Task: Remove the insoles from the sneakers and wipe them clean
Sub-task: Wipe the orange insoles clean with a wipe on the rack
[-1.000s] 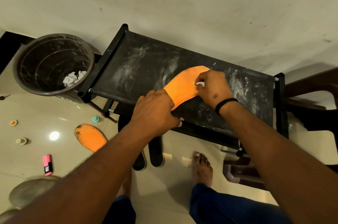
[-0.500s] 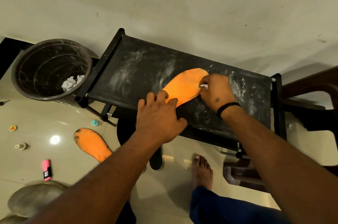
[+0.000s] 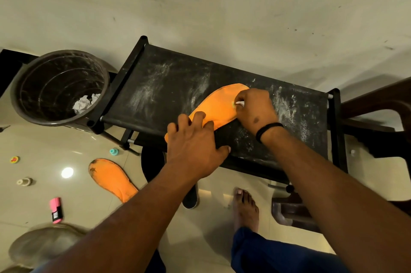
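The right hand [image 3: 255, 110] pinches a small white wipe [image 3: 239, 103] and presses it onto the toe half of an orange insole [image 3: 219, 106]; only a sliver of the wipe shows past the curled fingers, so what kind of wipe it is I cannot tell. Just toward the person from that grip, the left hand [image 3: 195, 141] lies flat with straight fingers on the heel end of the same insole, pinning it down rather than gripping it. The insole lies at a slant on the dusty black fabric top of a folding stand [image 3: 169, 85], heel near the front edge.

Farther out, down on the tiled floor to the left of the pinning hand, the second orange insole [image 3: 111, 178] waits, with dark smudges at its far end; it looks as yet unwiped. Under the stand's front edge, black sneakers [image 3: 190, 200] are partly visible. Beyond the stand's left end, a dark waste bin [image 3: 24, 85] holds crumpled white tissue [image 3: 85, 102].

By my reckoning both insoles are out, the first is mid-wipe, and the floor one remains.
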### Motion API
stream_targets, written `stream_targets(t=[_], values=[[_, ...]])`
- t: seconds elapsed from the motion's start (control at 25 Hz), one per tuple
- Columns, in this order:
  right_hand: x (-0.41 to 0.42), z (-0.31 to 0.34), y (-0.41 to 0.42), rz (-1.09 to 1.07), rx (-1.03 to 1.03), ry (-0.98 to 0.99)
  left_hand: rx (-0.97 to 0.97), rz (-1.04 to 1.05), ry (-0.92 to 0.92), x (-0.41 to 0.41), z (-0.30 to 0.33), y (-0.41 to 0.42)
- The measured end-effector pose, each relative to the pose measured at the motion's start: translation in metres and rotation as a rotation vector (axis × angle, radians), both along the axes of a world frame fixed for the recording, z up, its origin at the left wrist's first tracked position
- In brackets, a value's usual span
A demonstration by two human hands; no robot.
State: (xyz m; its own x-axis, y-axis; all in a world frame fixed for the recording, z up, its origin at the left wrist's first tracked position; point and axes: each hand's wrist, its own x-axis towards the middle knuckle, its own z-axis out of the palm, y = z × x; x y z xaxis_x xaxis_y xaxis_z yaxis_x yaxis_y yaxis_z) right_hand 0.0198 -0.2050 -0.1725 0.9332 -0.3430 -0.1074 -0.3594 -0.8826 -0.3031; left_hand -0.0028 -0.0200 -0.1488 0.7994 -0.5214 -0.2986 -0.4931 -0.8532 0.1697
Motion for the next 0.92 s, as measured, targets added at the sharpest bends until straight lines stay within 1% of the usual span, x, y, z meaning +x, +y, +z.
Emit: stream_targets(t=[0.08, 0.24, 0.32, 0.4, 0.48, 0.56, 0.64, 0.72, 0.8, 0.92], values=[[0.0, -0.002, 0.006, -0.002, -0.002, -0.012, -0.002, -0.006, 0.002, 0.0, 0.0, 0.001], [-0.001, 0.0, 0.047, 0.183, 0.109, -0.002, -0.054, 0.002, 0.002, 0.001, 0.0, 0.002], [0.001, -0.001, 0.053, 0.229, 0.108, 0.008, -0.078, 0.012, 0.015, 0.001, 0.001, 0.001], [0.008, -0.003, 0.041, 0.175, 0.044, 0.003, -0.077, 0.002, 0.016, 0.001, 0.002, 0.001], [0.013, -0.004, 0.023, 0.054, -0.021, -0.007, -0.071, -0.017, 0.013, 0.001, 0.001, 0.001], [0.016, -0.005, 0.016, -0.028, -0.041, -0.033, -0.072, -0.04, 0.022, 0.0, 0.0, 0.001], [0.015, -0.003, 0.03, 0.025, -0.003, -0.053, -0.088, -0.056, 0.06, 0.001, 0.0, 0.002], [0.012, -0.002, 0.049, 0.148, 0.09, -0.034, -0.129, -0.057, 0.09, 0.002, 0.0, 0.003], [0.012, -0.005, 0.057, 0.232, 0.118, -0.014, -0.158, -0.046, 0.105, 0.002, -0.001, 0.003], [0.019, -0.007, 0.046, 0.175, 0.064, -0.038, -0.122, -0.053, 0.11, 0.002, 0.001, 0.002]])
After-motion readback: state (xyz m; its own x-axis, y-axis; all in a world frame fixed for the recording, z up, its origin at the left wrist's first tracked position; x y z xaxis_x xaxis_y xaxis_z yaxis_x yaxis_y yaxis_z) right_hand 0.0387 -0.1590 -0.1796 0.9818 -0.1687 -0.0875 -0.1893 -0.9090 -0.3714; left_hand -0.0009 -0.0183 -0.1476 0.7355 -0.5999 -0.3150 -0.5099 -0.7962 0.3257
